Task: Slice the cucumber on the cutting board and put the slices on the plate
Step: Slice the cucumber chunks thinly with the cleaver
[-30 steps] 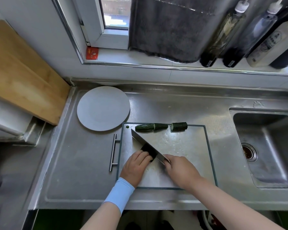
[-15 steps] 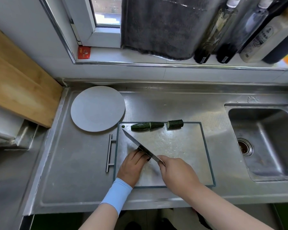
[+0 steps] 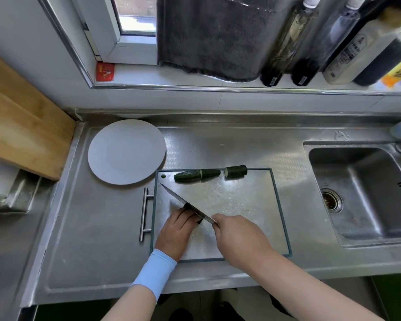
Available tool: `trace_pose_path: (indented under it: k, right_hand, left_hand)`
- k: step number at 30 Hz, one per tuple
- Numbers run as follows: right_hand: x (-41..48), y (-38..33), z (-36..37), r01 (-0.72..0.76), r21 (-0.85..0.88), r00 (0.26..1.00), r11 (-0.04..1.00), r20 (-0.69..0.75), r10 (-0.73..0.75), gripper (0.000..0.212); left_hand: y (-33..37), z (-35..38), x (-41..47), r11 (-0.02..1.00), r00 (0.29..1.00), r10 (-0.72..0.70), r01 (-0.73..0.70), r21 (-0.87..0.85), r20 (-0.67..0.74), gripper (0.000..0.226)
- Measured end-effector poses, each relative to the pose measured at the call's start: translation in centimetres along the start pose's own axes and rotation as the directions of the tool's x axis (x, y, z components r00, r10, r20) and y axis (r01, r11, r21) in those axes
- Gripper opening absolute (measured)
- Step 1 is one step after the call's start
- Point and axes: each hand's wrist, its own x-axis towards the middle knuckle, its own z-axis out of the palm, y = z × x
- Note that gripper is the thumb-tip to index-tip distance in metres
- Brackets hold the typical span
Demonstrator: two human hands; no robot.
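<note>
Right hand (image 3: 239, 239) grips the knife (image 3: 183, 200); left hand (image 3: 176, 230), fingers curled, pins a cucumber piece (image 3: 189, 206) under the blade on the board (image 3: 241, 205). More pieces (image 3: 188, 176) lie along its far edge. Plate (image 3: 125, 151) sits beyond, left.

The bench (image 3: 97, 228) is brushed steel, dull and scuffed. Under the right grip (image 3: 240, 239) the cutting board (image 3: 241, 200) looks like glossy, speckled metal with a plastic rim. The knife (image 3: 175, 195) in that grip has a polished blade. Beyond it, the cucumber (image 3: 187, 176) has bumpy skin and the plate (image 3: 125, 151) is matt. Smooth cloth sleeve (image 3: 154, 272) behind the left grip (image 3: 176, 230).
</note>
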Motion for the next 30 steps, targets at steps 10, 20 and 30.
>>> trace_pose_path:
  k: [10,20,30]
  right_hand:
    - [0.9,-0.6,-0.8,-0.056,-0.023,0.997,0.998,0.049,0.058,0.020]
    - [1.6,-1.0,-1.1,-0.072,-0.023,0.993,0.997,0.093,0.074,0.019]
    - [2.1,-1.1,-1.1,-0.092,-0.031,0.987,0.995,0.130,0.095,0.018]
  left_hand:
    - [0.0,-0.1,-0.1,1.000,1.000,-0.015,0.016,-0.014,0.013,0.017]
    - [-0.2,0.1,-0.1,1.000,1.000,-0.016,0.016,-0.011,0.013,0.017]
    - [-0.3,0.0,-0.1,1.000,1.000,-0.007,0.008,-0.017,0.019,0.020]
